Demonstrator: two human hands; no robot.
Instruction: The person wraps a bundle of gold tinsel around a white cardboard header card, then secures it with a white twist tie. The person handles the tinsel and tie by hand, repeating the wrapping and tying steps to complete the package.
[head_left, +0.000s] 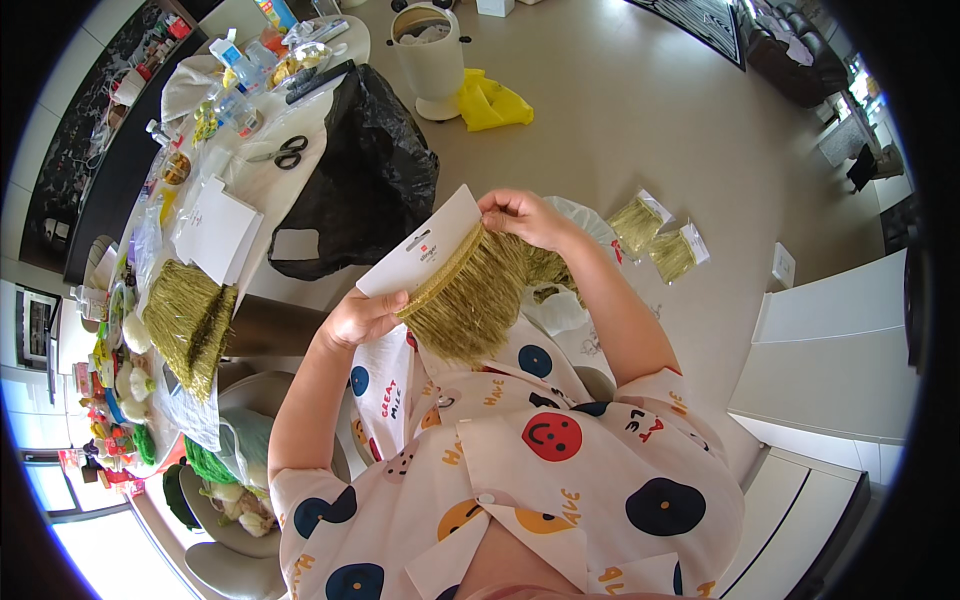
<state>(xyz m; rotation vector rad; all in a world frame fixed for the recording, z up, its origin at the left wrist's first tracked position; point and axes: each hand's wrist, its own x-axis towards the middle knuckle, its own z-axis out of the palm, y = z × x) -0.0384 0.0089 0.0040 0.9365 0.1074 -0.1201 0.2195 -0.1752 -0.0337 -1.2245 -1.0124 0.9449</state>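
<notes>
A strip of gold tinsel-like fringe (469, 300) lies along the lower edge of a white printed header card (420, 244). My left hand (366, 316) pinches the card and the fringe band at the near left corner. At the upper right corner, my right hand (525, 217) holds the band's other end between thumb and fingers. The strands hang down over my lap. On the table to the left, more gold fringe (187, 315) lies in a thick bundle next to a stack of white cards (217, 232).
Scissors (289, 153) lie on the cluttered table (300, 180). A black plastic bag (360, 172) hangs at its edge. To my right, a translucent bag (562, 315) holds more fringe, and two fringe packs (637, 221) lie on the floor. A bin (429, 64) stands ahead.
</notes>
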